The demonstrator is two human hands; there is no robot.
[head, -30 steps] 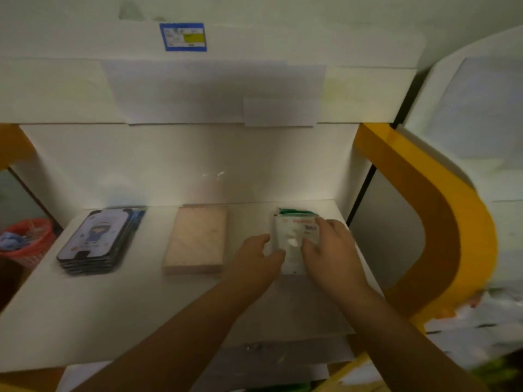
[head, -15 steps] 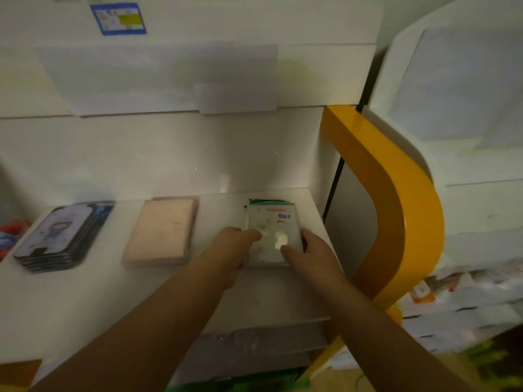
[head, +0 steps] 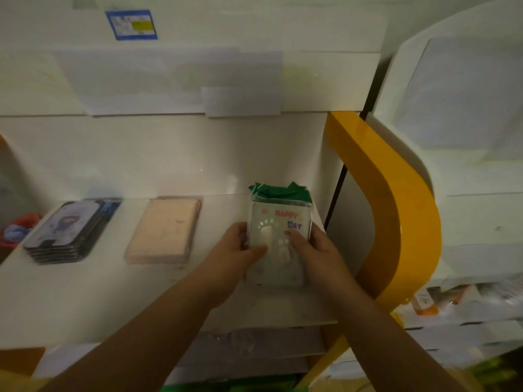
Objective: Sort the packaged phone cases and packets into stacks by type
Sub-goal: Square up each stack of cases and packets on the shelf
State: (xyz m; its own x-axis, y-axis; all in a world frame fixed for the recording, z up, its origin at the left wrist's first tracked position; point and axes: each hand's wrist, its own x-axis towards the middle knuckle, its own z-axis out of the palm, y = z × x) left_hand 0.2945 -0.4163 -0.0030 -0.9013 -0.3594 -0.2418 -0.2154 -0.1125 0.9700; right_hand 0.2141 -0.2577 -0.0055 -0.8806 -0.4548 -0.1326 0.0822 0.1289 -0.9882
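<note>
White shelving fills the view, and one white shelf point(head: 85, 301) carries everything; the clear packaged case point(head: 278, 241) serves as the landmark. It sits at the right end of that shelf, printed with paw marks and the words HAPPY DAY, lying on top of more packets whose green edges point(head: 280, 190) stick out behind it. Whether it rests fully on that pile or is lifted slightly cannot be told.

Both hands grip this case. At its left edge the left hand point(head: 232, 258) is curled around it, thumb pressed across the front. At its right edge the right hand point(head: 314, 250) does likewise, thumb lying on the printed face and fingers hidden behind.

Left of the case, near but apart from it, lies a stack of pale pink packets point(head: 164, 230). Further left again, well apart, lies a stack of dark-edged phone cases point(head: 70, 230) with a cartoon figure on top. Right of the case stands a curved yellow frame point(head: 396, 222). High above and to its left, a blue-bordered label point(head: 131, 24) sticks to the white panel.
</note>
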